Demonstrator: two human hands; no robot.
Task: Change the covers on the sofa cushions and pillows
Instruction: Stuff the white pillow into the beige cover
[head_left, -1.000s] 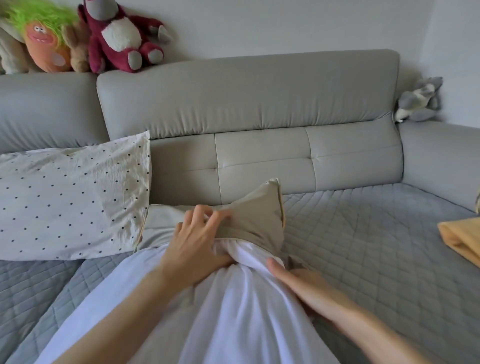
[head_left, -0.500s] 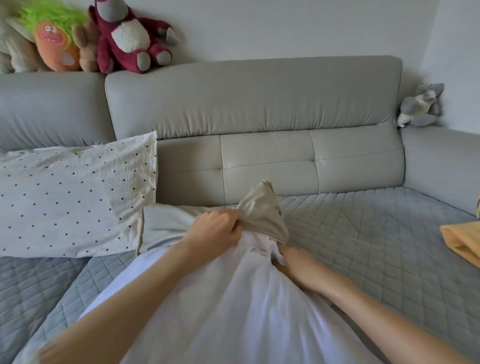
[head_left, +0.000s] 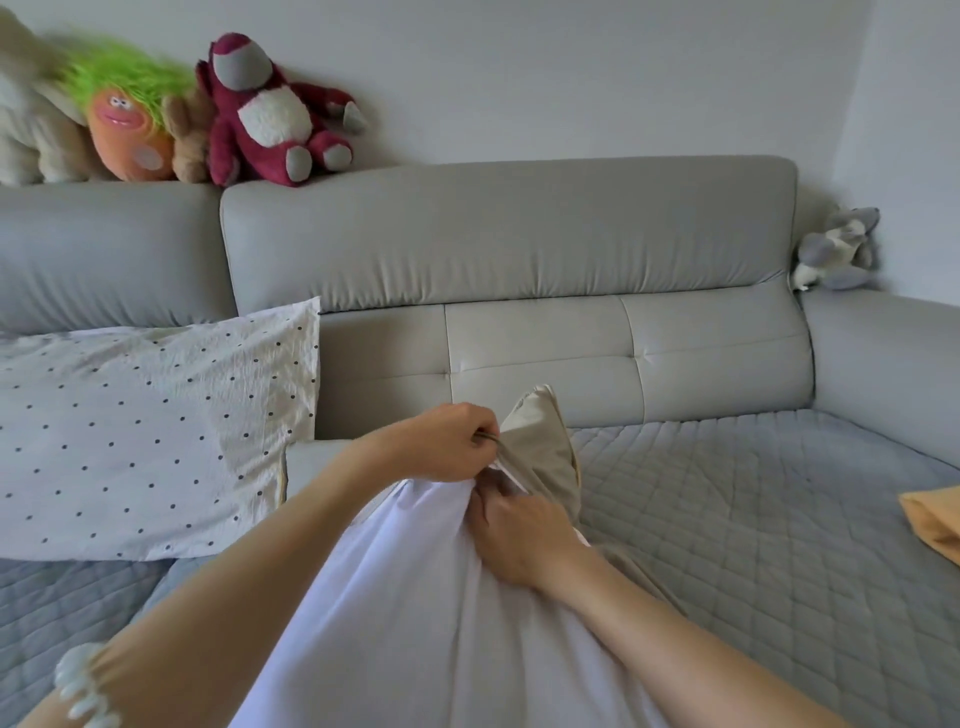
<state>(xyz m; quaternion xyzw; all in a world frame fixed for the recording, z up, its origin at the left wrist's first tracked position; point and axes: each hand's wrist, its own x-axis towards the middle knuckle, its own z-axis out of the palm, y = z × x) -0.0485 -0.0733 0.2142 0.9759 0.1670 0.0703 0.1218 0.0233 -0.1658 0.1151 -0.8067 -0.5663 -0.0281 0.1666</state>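
Beige cover (head_left: 540, 447) bunched over smooth white cushion (head_left: 415, 597), both hands gripping.

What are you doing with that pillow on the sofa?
A person is working a beige cover at the end of a white pillow on the sofa. The left hand pinches the cover's edge, and the right hand grips the pillow just below it. A dotted pillow leans nearby.
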